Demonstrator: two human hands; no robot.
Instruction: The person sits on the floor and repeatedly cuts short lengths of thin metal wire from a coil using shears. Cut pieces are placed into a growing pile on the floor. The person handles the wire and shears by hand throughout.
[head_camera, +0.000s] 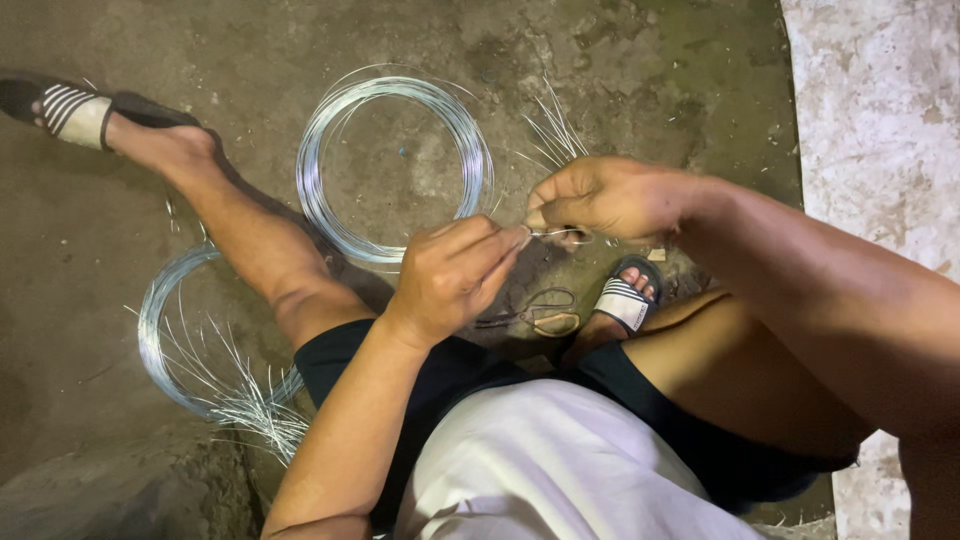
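A coil of silvery wire lay at upper centre on the dirt floor. Another coil sat lower left, scissors near centre, cut wire pieces above.

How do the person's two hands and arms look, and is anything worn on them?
Both arms are bare up to where the picture ends: no sleeves show. The left hand and the right hand wear no gloves, and no ring, watch or bracelet can be seen. No marks or bandages are visible.
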